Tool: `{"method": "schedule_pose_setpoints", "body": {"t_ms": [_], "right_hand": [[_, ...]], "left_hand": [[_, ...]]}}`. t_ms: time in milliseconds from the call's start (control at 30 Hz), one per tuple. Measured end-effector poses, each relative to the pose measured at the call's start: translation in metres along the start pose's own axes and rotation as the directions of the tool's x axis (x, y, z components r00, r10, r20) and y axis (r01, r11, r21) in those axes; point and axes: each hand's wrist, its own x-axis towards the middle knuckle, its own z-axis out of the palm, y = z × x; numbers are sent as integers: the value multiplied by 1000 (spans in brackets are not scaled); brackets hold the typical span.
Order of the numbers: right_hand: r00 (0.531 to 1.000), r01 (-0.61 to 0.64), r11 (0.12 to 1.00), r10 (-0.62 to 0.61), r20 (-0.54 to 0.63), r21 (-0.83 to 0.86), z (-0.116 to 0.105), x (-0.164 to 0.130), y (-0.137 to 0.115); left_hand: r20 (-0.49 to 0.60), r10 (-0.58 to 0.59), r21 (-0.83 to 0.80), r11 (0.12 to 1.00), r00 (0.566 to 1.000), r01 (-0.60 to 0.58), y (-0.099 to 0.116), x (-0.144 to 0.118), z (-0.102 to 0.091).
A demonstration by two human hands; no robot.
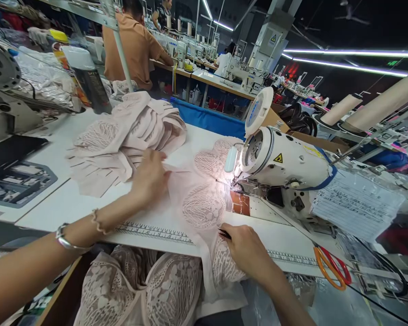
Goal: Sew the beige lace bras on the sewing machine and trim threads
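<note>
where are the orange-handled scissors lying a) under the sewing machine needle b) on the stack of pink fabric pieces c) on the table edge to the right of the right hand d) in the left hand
c: the orange-handled scissors lie on the table near its front edge, to the right of the right hand, apart from it, below the sewing machine.

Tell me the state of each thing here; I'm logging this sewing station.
left hand: flat, pressing the pink fabric.
right hand: pinching a dark thin tool on the lace.
lace piece: spread flat under the needle.
sewing machine: lamp lit.
cut fabric stack: piled loosely.
scissors: lying closed.
</note>
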Motion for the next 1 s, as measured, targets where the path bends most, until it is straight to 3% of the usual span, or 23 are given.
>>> {"method": "schedule_pose_setpoints", "body": {"t_ms": [33,100,133,167,233,300,367,433,467,533,633,700,767,867,933,1000], "right_hand": [[999,26,1000,-26,38,13,-11,1,2],[989,87,995,-91,113,42,-39,3,10],[978,134,990,-141,157,50,-53,5,15],[964,176,984,-180,196,38,-65,6,22],[965,174,982,-156,213,-69,-79,11,37],[991,81,978,-59,118,-194,-76,19,51],[999,-4,974,-9,-54,-226,-57,31,61],[968,-63,988,26,-250,-139,-32,46,65],[943,-106,993,85,-323,-46,-20,54,65],[885,-204,971,239,-401,128,-1,68,63],[809,-311,920,389,-442,241,12,81,59],[794,-315,918,394,-463,240,14,83,60],[802,-275,935,353,-482,227,15,81,61],[809,-212,948,305,-502,236,18,76,63],[812,-190,950,294,-504,248,21,75,64],[809,-171,956,274,-520,236,24,74,65]], "left_hand": [[78,100,-15,995,992,-99,12,-6,12],[285,324,-103,946,902,-307,39,-20,41],[390,444,-162,895,807,-415,52,-26,57],[485,561,-197,817,670,-542,62,-31,71],[554,618,-197,749,558,-633,74,-35,94],[559,609,-192,755,562,-627,75,-31,104],[555,630,-290,759,544,-583,68,-17,103],[566,648,-439,760,509,-480,58,0,99],[578,632,-489,775,516,-401,55,10,98],[605,538,-492,832,587,-256,50,25,98],[575,399,-379,904,714,-199,49,34,108],[537,368,-287,926,759,-246,50,27,115],[500,403,-153,912,767,-380,51,15,120],[471,527,53,783,707,-619,54,-4,120],[485,555,109,728,676,-677,58,-11,117],[524,533,119,726,664,-677,62,-12,114]]}}
